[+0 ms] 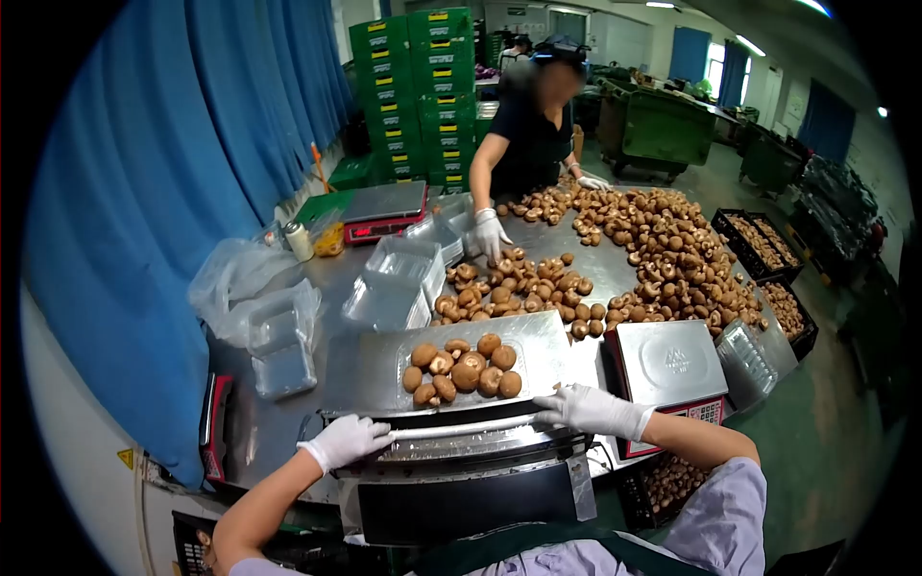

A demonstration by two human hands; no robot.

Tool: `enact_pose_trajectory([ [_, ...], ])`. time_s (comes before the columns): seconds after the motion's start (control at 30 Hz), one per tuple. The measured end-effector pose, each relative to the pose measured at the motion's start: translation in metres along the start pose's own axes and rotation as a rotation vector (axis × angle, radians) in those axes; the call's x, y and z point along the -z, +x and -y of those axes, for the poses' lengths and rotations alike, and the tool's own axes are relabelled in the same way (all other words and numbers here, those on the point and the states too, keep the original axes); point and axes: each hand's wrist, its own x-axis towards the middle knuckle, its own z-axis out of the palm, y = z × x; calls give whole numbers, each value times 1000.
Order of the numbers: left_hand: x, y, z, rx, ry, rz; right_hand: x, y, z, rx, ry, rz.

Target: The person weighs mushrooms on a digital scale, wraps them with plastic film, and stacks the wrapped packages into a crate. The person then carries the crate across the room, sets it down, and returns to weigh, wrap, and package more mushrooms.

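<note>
A clear tray of brown mushrooms [465,369] lies on the metal plate of a wrapping machine [365,370] in front of me. Along the machine's near edge runs a white roll or rolled edge of film [461,428]. My left hand [347,443], in a white glove, is at the left end of this roll, its fingers closed on the film there. At the right end, my gloved right hand [588,411] has its fingers together over the film edge. What lies under those fingers is too small to make out.
A co-worker [538,125] stands across the table, gloved hands at the mushroom pile [672,250]. Scales [669,360] flank the machine. Empty clear trays [389,293] and plastic bags [240,278] lie left. Green crates [413,96] and a green bin [658,125] stand behind.
</note>
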Motion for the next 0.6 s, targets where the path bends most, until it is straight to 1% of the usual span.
enact_pose_trajectory([
  [0.03, -5, 0, 0, -6, 9, -10, -9, 1, 0, 64, -82, -4],
  [0.07, -9, 0, -1, -20, -1, -66, -15, 4, -3, 155, 36, -130],
  [0.1, -9, 1, -4, 0, 20, -99, -18, 4, 2, 25, 105, 8],
  [0.17, -18, -1, -2, 60, -29, -134, -17, 2, 6, -187, 212, -39],
  [0.2, -20, -2, -3, 57, -23, -137, -21, 0, 8, -190, 206, -43],
  [0.27, -22, -4, -3, 157, -111, -177, -34, -4, 6, -331, 284, 50],
  [0.3, -24, -6, -3, 154, -108, -175, -37, -6, 4, -333, 285, 47],
  [0.37, -27, -9, -3, 281, -268, -173, -43, -12, 5, -209, 152, -54],
  [0.4, -26, -10, -5, 277, -268, -169, -39, -14, 8, -229, 153, -64],
  [0.47, -21, -9, -10, 417, -480, -187, -30, -14, 12, -258, 183, -58],
  [0.6, -19, -8, -12, 484, -524, -165, -36, -16, 13, -287, 224, -75],
])
